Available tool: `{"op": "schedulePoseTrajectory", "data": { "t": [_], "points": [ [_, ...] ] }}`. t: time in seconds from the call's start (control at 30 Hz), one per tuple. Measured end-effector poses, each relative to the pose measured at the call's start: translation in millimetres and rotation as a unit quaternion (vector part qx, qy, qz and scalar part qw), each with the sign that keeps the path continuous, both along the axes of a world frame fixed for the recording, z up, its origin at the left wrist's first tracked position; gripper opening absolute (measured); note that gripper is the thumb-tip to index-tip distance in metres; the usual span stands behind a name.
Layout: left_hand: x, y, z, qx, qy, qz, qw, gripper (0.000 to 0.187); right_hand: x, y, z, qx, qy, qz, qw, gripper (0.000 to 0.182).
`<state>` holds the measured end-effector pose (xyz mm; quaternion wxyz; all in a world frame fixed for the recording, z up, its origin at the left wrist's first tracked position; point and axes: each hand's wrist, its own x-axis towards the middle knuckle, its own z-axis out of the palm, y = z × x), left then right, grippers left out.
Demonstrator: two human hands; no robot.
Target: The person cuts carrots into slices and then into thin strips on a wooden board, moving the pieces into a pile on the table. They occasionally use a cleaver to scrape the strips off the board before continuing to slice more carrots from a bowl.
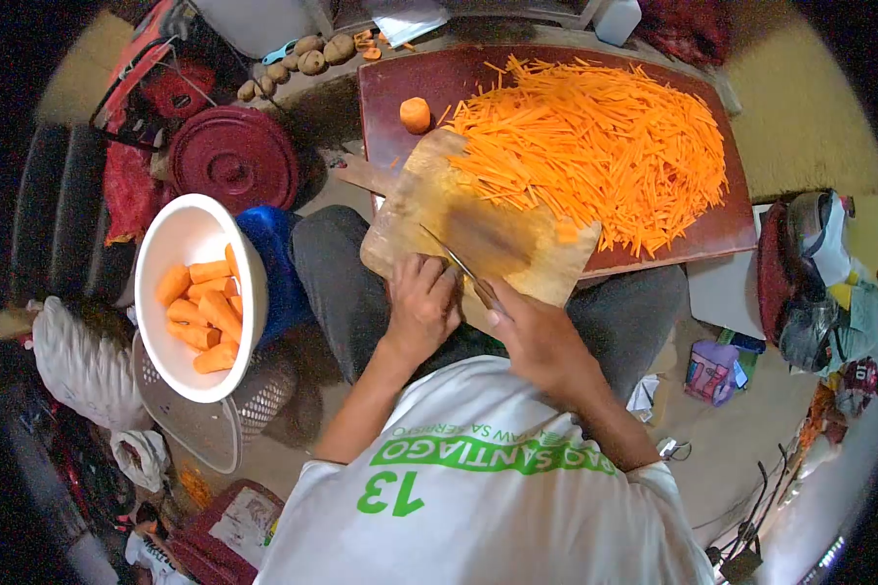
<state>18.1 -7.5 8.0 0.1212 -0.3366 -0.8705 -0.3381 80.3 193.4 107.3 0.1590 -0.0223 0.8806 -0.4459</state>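
My right hand (pixel 532 331) is closed round the handle of a knife (pixel 461 265), whose blade points up and left over the near edge of a worn wooden cutting board (pixel 410 214). Close to the blade, at the board's near left edge, my left hand (pixel 425 297) has its fingers curled down; what they hold, if anything, is hidden. A large heap of orange carrot strips (pixel 595 146) covers the board's far right part and spreads over a dark red table (pixel 390 83). One peeled carrot piece (pixel 415 115) stands on the table at the left.
A white bowl (pixel 149 322) with several peeled carrots (pixel 205 302) is at the left, above a perforated basket (pixel 263 395). Behind it is a dark red lidded bucket (pixel 232 161). Potatoes (pixel 311 62) lie past the table's left corner. Bags and a purple packet (pixel 712 372) are at the right.
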Motion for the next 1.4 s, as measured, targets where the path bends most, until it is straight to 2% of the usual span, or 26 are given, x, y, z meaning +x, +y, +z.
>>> {"op": "schedulePoseTrajectory", "data": {
  "t": [0.17, 0.23, 0.3, 0.47, 0.53, 0.57, 0.67, 0.77, 0.9, 1.0, 1.07, 1.1, 1.2, 1.3, 1.4],
  "points": [
    [2, 3, -7, 0.008, 0.001, 0.009, 1.000, 0.044, 6, -2, -4, -0.003, -0.039, -0.031, 0.999, 0.037],
    [1, 3, -5, 0.007, 0.006, 0.008, 1.000, 0.045, 3, -2, -19, -0.011, 0.029, -0.027, 0.999, 0.036],
    [0, 3, 3, 0.015, 0.009, 0.012, 1.000, 0.040, 0, -2, -22, -0.023, 0.068, -0.042, 0.997, 0.036],
    [5, 0, -3, 0.102, -0.017, 0.048, 0.993, 0.021, 8, 18, 7, -0.025, 0.023, -0.075, 0.997, 0.036],
    [5, 0, -1, 0.131, -0.035, 0.071, 0.988, 0.014, 15, 25, 5, -0.026, -0.001, -0.037, 0.999, 0.036],
    [1, -1, -2, 0.139, -0.005, 0.070, 0.988, 0.014, 15, 27, 5, -0.027, -0.010, -0.020, 0.999, 0.036],
    [1, -6, 2, 0.124, 0.001, 0.088, 0.988, 0.015, 12, 31, 6, -0.031, 0.010, 0.028, 0.999, 0.036],
    [-1, -11, 3, 0.103, -0.020, 0.077, 0.992, 0.014, -3, 47, -13, 0.006, 0.144, 0.046, 0.988, 0.036],
    [-4, -5, 10, 0.071, -0.026, 0.061, 0.995, 0.012, -49, 75, -21, 0.042, 0.134, 0.009, 0.990, 0.036],
    [-7, 6, 12, 0.106, -0.058, 0.054, 0.991, 0.012, -71, 88, -13, 0.051, 0.149, -0.010, 0.987, 0.036],
    [-10, 15, 20, 0.114, -0.057, 0.047, 0.991, 0.012, -73, 98, -6, 0.065, 0.165, -0.003, 0.984, 0.035],
    [-12, 20, 26, 0.117, -0.058, 0.043, 0.991, 0.013, -69, 98, 4, 0.068, 0.127, -0.021, 0.989, 0.036],
    [-19, 31, 41, 0.209, -0.142, 0.054, 0.966, 0.015, -44, 101, 5, 0.152, 0.227, 0.038, 0.961, 0.038],
    [-45, 44, 69, 0.212, -0.099, 0.043, 0.971, 0.023, -23, 96, 3, 0.227, 0.219, 0.087, 0.945, 0.040],
    [-69, 60, 89, 0.068, -0.007, -0.021, 0.997, 0.038, -14, 92, -1, 0.255, 0.300, 0.125, 0.911, 0.039]
  ]
}}
